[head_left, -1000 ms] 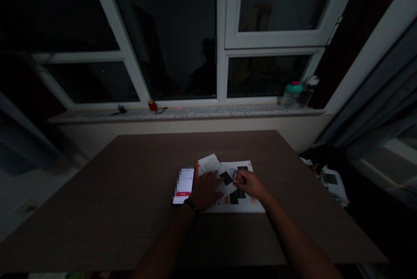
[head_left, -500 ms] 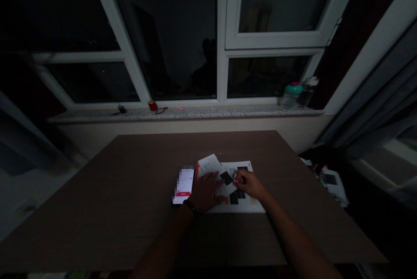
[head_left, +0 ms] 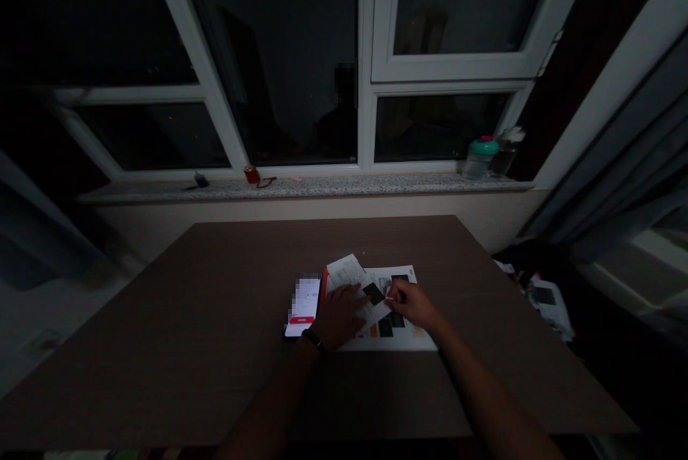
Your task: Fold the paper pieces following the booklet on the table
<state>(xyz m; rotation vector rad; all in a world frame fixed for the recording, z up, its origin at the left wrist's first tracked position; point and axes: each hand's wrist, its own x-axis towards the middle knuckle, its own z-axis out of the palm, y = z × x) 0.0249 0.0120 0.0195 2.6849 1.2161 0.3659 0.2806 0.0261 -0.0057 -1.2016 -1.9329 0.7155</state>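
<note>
My left hand (head_left: 340, 317), with a dark band on its wrist, lies flat and spread on a loose printed sheet (head_left: 344, 270). This sheet lies at a slant over a larger printed booklet or page (head_left: 424, 338) with dark pictures. My right hand (head_left: 409, 302) is closed in a pinch at the slanted sheet's right side, near a dark square picture (head_left: 373, 294). A small pale bit shows at its fingertips; whether it is the sheet's edge or a separate thing, I cannot tell. Beside my left hand lies a lit phone (head_left: 302, 309), its screen partly blurred.
The brown table (head_left: 215, 345) reaches toward a stone windowsill (head_left: 333, 186). On the sill stand a red jar (head_left: 251, 174), a bottle with a teal lid (head_left: 481, 157) and a clear bottle (head_left: 508, 150). Papers (head_left: 551, 306) lie beyond the table's right edge.
My left thumb has drawn in a little toward the hand, baring more of the page below. My right hand keeps its pinch in nearly the same spot.
</note>
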